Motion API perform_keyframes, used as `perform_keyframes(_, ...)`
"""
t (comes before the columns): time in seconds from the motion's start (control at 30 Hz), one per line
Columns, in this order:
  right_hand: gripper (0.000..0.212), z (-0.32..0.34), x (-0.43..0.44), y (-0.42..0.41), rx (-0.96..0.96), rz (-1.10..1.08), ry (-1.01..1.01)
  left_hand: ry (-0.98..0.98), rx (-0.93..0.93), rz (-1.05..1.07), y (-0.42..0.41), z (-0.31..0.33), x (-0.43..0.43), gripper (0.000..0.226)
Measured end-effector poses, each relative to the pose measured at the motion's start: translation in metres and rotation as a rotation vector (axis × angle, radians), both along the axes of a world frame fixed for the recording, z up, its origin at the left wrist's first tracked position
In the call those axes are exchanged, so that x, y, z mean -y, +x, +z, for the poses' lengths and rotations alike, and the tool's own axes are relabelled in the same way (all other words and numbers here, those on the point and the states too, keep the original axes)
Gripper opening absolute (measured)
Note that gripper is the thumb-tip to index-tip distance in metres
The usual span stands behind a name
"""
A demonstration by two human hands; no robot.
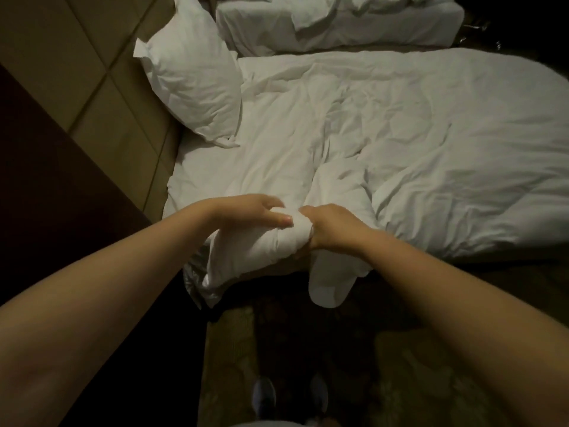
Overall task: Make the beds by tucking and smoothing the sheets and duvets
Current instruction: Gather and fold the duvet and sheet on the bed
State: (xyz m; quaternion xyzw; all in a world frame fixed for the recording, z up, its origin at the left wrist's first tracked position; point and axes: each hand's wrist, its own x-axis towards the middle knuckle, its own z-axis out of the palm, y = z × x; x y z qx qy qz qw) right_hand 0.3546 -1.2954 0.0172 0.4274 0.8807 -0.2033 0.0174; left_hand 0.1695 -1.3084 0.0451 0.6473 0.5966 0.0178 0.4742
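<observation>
A wrinkled white duvet (431, 143) covers the near bed. Its near corner is bunched into a thick roll (277, 245) over the bed's side edge, with loose ends hanging toward the floor. My left hand (255, 211) grips the top of that bunch, thumb and fingers curled round the fabric. My right hand (329, 226) holds the same bunch from the right, fingers wrapped under it. The white sheet (215, 167) shows at the head end. A white pillow (194, 75) leans against the headboard.
A tan padded headboard (101, 87) runs along the left. A second bed (338, 23) with rumpled white bedding lies beyond. Dark patterned carpet (385, 349) is under me, and my shoes (264, 396) show at the bottom. A dark panel (46, 195) stands at the left.
</observation>
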Motion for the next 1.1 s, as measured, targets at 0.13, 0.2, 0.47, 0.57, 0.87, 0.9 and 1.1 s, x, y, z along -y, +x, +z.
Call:
perform_keyframes(0.13,0.043,0.002,-0.001,0.017,-0.330,-0.164,-0.318,0.534,-0.494,-0.292,0.017,-0.001,0.029,0.100)
perform_keyframes(0.2,0.034,0.008,0.000,0.020,-0.353,-0.153,-0.406,0.587,-0.646,-0.380,0.018,-0.008,0.043,0.119)
perform_keyframes(0.47,0.045,0.015,0.023,0.029,-0.311,-0.164,-0.628,0.587,-0.443,-0.271,0.027,0.001,0.044,0.059)
perform_keyframes(0.57,0.066,0.004,0.046,0.031,-0.318,-0.154,-0.719,0.398,-0.464,-0.361,0.027,0.008,0.056,0.059)
perform_keyframes(0.87,0.133,-0.006,0.075,0.016,-0.278,-0.028,-0.897,0.144,-0.347,-0.402,0.010,-0.004,0.087,0.052)
perform_keyframes(0.9,0.122,-0.001,0.076,0.013,-0.241,-0.036,-0.889,0.138,-0.328,-0.390,0.007,-0.006,0.087,0.052)
perform_keyframes(1.1,0.095,0.010,0.095,-0.002,-0.195,-0.044,-0.159,0.080,-0.209,-0.236,-0.023,-0.012,0.079,0.049)
